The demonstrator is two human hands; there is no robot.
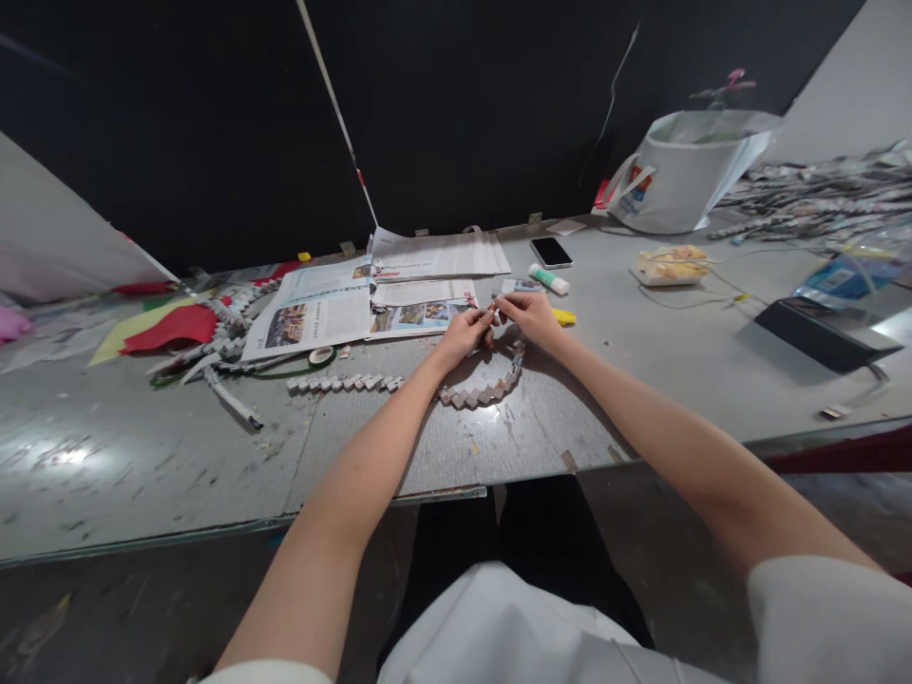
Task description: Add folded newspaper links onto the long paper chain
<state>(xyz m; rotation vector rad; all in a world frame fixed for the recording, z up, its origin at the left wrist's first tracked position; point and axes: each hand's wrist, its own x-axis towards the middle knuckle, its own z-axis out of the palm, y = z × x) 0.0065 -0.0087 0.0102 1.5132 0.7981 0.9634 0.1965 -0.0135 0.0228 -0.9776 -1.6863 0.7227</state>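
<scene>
A zigzag chain of folded newspaper strips (pixel 474 395) lies on the table, passes under my left forearm and curves up to my fingers. My left hand (pixel 466 337) is closed, its thumb and fingertips pinched at the end of this chain. Meeting it there, my right hand (pixel 531 315) also pinches the end. A small whitish and reddish bit of paper shows between the fingertips; the rest is hidden by the fingers. Just behind the hands lie open newspapers (pixel 320 299). Close to my right hand are a glue stick (pixel 548 278) and a yellow object (pixel 564 316).
A phone (pixel 551 252), a yellow packet (pixel 670 265), a white bucket-like bag (pixel 691 171) and a black box-shaped device (pixel 826 332) stand to the right. Leftward are a tape roll (pixel 321 356), red paper (pixel 171 328) and more folded chains (pixel 235 323). A dark panel (pixel 463 114) rises behind.
</scene>
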